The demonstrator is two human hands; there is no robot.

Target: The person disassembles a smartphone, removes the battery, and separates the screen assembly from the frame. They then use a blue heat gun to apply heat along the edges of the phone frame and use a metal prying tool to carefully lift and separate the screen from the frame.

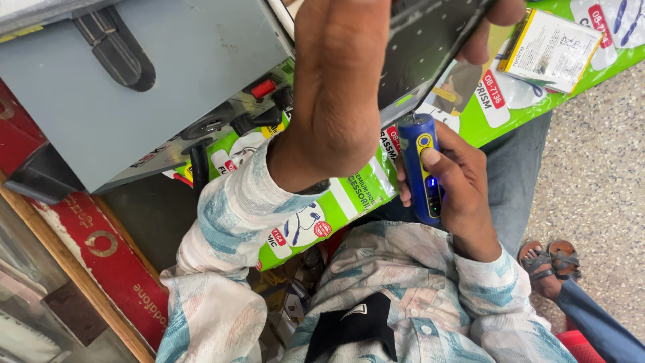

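My left hand point(339, 87) grips a dark flat device panel point(426, 47), held up at the top of the head view with fingers wrapped over its far edge. My right hand point(460, 191) holds a blue and yellow pen-shaped power tool point(420, 168) upright, thumb on its yellow button, a small blue light glowing on its body. The tool's tip points up to the underside of the panel. Both sleeves are patterned in white, blue and pink.
A green printed mat point(349, 195) covers the worktop. A grey metal machine point(168, 74) with a red switch and black knobs stands at left. A flat white and yellow battery pack point(551, 47) lies top right. A sandalled foot point(547, 265) rests on the speckled floor.
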